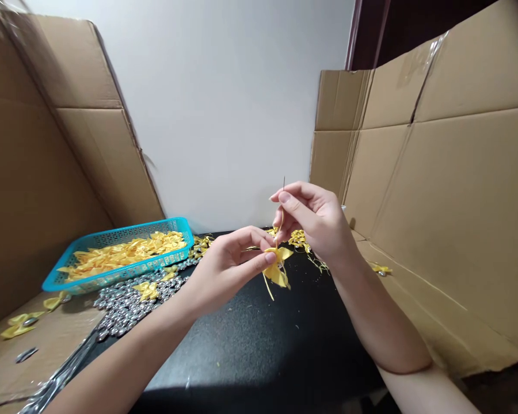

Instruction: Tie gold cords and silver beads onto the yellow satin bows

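My left hand [237, 253] pinches a yellow ribbon bow [278, 271] between thumb and fingers, above the black tabletop. A loose yellow thread end hangs below the bow. Just above and to the right, my right hand [313, 215] is closed on a thin needle [284, 184], whose upper end sticks up past the fingertips. Yellow thread [282, 217] runs down from the right fingers to the bow. Part of the bow is hidden behind my left thumb.
A turquoise basket [123, 270] of yellow ribbon pieces stands at the left, beside a heap of shiny silver beads [125, 307]. More yellow bows [300, 240] lie at the back. Cardboard walls [457, 195] rise on both sides. Black tabletop [242, 351] lies below my hands.
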Action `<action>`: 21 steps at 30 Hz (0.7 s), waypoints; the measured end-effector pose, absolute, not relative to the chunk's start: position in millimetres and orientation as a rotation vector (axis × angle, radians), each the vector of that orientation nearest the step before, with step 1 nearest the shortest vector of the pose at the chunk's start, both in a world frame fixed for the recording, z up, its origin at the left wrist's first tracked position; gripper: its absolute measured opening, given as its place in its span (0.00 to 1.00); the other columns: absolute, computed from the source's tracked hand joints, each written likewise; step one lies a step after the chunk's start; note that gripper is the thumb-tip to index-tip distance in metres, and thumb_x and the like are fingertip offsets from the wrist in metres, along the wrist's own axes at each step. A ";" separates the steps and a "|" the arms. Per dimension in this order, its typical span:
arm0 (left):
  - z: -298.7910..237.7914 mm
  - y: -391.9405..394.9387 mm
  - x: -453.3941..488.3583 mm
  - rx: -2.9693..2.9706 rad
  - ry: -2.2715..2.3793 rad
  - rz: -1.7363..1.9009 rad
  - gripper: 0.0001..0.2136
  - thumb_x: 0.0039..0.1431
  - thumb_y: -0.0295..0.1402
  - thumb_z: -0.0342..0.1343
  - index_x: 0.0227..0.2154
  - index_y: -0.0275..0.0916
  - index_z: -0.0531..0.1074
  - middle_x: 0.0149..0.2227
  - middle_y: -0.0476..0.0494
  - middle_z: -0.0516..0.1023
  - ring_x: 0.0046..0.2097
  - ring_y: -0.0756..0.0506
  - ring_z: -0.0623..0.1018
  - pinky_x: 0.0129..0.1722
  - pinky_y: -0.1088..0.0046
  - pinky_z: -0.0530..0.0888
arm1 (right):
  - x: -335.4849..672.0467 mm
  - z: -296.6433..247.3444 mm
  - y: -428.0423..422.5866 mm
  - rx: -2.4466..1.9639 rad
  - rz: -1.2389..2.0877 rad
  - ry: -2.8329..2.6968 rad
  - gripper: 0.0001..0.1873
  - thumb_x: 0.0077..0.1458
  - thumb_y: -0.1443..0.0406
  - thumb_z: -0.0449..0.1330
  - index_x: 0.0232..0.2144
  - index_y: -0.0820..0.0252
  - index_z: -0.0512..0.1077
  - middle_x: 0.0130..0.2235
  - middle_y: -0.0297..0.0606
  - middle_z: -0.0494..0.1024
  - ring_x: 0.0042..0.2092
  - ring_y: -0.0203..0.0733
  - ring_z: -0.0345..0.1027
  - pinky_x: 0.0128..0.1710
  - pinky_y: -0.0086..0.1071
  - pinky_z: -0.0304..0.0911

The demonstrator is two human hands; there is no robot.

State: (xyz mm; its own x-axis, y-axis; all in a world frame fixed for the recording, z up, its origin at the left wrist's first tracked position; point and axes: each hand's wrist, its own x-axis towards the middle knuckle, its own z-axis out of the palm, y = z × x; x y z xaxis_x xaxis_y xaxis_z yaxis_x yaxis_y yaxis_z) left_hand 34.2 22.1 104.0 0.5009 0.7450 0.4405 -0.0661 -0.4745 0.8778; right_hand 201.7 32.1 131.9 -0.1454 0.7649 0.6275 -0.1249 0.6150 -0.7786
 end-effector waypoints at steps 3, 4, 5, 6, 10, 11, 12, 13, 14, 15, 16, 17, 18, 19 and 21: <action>105.1 21.1 36.5 1.866 0.598 1.139 0.07 0.57 0.34 0.60 0.28 0.35 0.73 0.33 0.46 0.69 0.35 0.49 0.70 0.36 0.75 0.71 | 200.6 131.7 31.2 -0.564 0.901 -1.535 0.10 0.59 0.58 0.58 0.33 0.60 0.70 0.23 0.29 0.74 0.21 0.30 0.71 0.20 0.22 0.66; 105.3 20.8 36.9 1.866 0.605 1.144 0.07 0.57 0.34 0.60 0.28 0.35 0.73 0.32 0.47 0.69 0.35 0.50 0.70 0.35 0.75 0.71 | 200.6 131.7 31.7 -0.565 0.906 -1.536 0.10 0.59 0.58 0.58 0.33 0.59 0.70 0.23 0.29 0.74 0.21 0.30 0.71 0.20 0.22 0.65; 105.4 20.5 37.1 1.858 0.610 1.138 0.08 0.57 0.34 0.60 0.27 0.36 0.73 0.31 0.47 0.69 0.34 0.50 0.70 0.35 0.75 0.70 | 201.0 131.6 32.5 -0.566 0.898 -1.533 0.10 0.59 0.58 0.58 0.33 0.59 0.70 0.23 0.29 0.74 0.21 0.30 0.71 0.20 0.23 0.65; 105.5 20.1 37.1 1.849 0.618 1.127 0.08 0.58 0.34 0.60 0.27 0.36 0.73 0.30 0.48 0.69 0.33 0.50 0.70 0.34 0.76 0.70 | 201.5 131.7 33.7 -0.570 0.879 -1.532 0.10 0.58 0.58 0.58 0.33 0.59 0.70 0.23 0.29 0.73 0.21 0.30 0.70 0.20 0.23 0.65; 105.9 17.7 35.5 1.853 0.671 1.097 0.09 0.59 0.35 0.58 0.26 0.36 0.72 0.28 0.47 0.72 0.31 0.50 0.71 0.32 0.77 0.70 | 205.0 132.1 38.5 -0.598 0.819 -1.577 0.11 0.59 0.63 0.52 0.25 0.59 0.64 0.23 0.30 0.72 0.23 0.30 0.68 0.25 0.25 0.64; 106.2 16.9 35.1 1.865 0.684 1.101 0.09 0.59 0.35 0.58 0.25 0.36 0.71 0.28 0.47 0.72 0.31 0.50 0.71 0.31 0.77 0.70 | 205.8 132.3 38.5 -0.604 0.825 -1.607 0.12 0.59 0.64 0.50 0.23 0.59 0.62 0.23 0.30 0.72 0.24 0.30 0.66 0.25 0.26 0.63; 106.5 16.1 34.8 1.879 0.695 1.103 0.10 0.59 0.35 0.58 0.25 0.36 0.71 0.27 0.47 0.72 0.30 0.50 0.71 0.30 0.77 0.70 | 206.7 132.7 37.7 -0.606 0.835 -1.645 0.14 0.60 0.64 0.48 0.22 0.58 0.60 0.23 0.31 0.71 0.24 0.30 0.65 0.26 0.26 0.62; 107.0 15.3 34.4 1.893 0.703 1.106 0.11 0.59 0.36 0.57 0.24 0.37 0.70 0.27 0.47 0.72 0.30 0.50 0.71 0.30 0.76 0.70 | 207.5 133.2 35.8 -0.603 0.842 -1.691 0.15 0.60 0.64 0.46 0.22 0.58 0.59 0.23 0.31 0.70 0.25 0.30 0.63 0.27 0.27 0.62; 107.7 14.6 34.2 1.908 0.711 1.112 0.11 0.59 0.36 0.57 0.24 0.37 0.70 0.26 0.47 0.71 0.29 0.50 0.70 0.30 0.76 0.70 | 208.4 134.0 32.9 -0.597 0.839 -1.743 0.16 0.61 0.63 0.45 0.22 0.58 0.59 0.23 0.31 0.68 0.25 0.31 0.62 0.28 0.27 0.61; 108.4 13.9 33.9 1.923 0.715 1.122 0.12 0.60 0.36 0.56 0.23 0.37 0.69 0.26 0.48 0.71 0.29 0.50 0.70 0.29 0.76 0.70 | 209.4 135.0 29.2 -0.593 0.825 -1.796 0.16 0.62 0.62 0.45 0.22 0.59 0.60 0.23 0.31 0.67 0.26 0.31 0.61 0.29 0.28 0.61; 109.1 13.3 33.6 1.940 0.721 1.137 0.12 0.60 0.36 0.56 0.23 0.36 0.69 0.26 0.48 0.70 0.29 0.50 0.70 0.29 0.76 0.69 | 210.5 136.2 24.8 -0.601 0.800 -1.848 0.15 0.61 0.61 0.47 0.23 0.59 0.61 0.24 0.30 0.66 0.26 0.31 0.60 0.29 0.28 0.60; 109.9 12.8 33.2 1.959 0.726 1.160 0.12 0.60 0.36 0.56 0.23 0.36 0.69 0.26 0.48 0.70 0.29 0.50 0.69 0.29 0.76 0.69 | 211.7 137.6 20.2 -0.618 0.768 -1.900 0.13 0.60 0.61 0.51 0.24 0.59 0.61 0.24 0.30 0.66 0.27 0.31 0.60 0.29 0.28 0.59; 110.7 12.2 32.8 1.976 0.729 1.187 0.12 0.60 0.35 0.56 0.23 0.36 0.70 0.25 0.48 0.69 0.29 0.50 0.69 0.29 0.76 0.68 | 212.8 139.0 15.7 -0.649 0.732 -1.949 0.10 0.57 0.62 0.55 0.26 0.59 0.62 0.25 0.29 0.66 0.28 0.32 0.60 0.30 0.28 0.59; 111.4 11.7 32.3 1.993 0.730 1.215 0.12 0.60 0.35 0.56 0.23 0.36 0.70 0.25 0.49 0.69 0.29 0.51 0.68 0.29 0.76 0.68 | 213.7 140.2 11.6 -0.682 0.696 -1.996 0.09 0.53 0.64 0.59 0.27 0.59 0.61 0.26 0.29 0.66 0.29 0.32 0.60 0.30 0.28 0.59; 112.7 10.7 31.2 2.020 0.731 1.255 0.11 0.60 0.34 0.56 0.23 0.36 0.71 0.26 0.49 0.69 0.29 0.51 0.68 0.29 0.76 0.67 | 214.7 141.9 5.6 -0.720 0.631 -2.060 0.12 0.47 0.68 0.63 0.28 0.59 0.61 0.28 0.29 0.67 0.31 0.32 0.62 0.32 0.28 0.61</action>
State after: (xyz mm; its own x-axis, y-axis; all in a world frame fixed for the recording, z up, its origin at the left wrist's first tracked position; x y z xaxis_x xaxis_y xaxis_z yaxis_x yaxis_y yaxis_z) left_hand 31.2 10.7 112.7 0.3886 0.7349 0.5558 0.1211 -0.6387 0.7599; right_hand 214.7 5.6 141.9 -0.4798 0.6849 0.5484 0.2602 0.7080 -0.6565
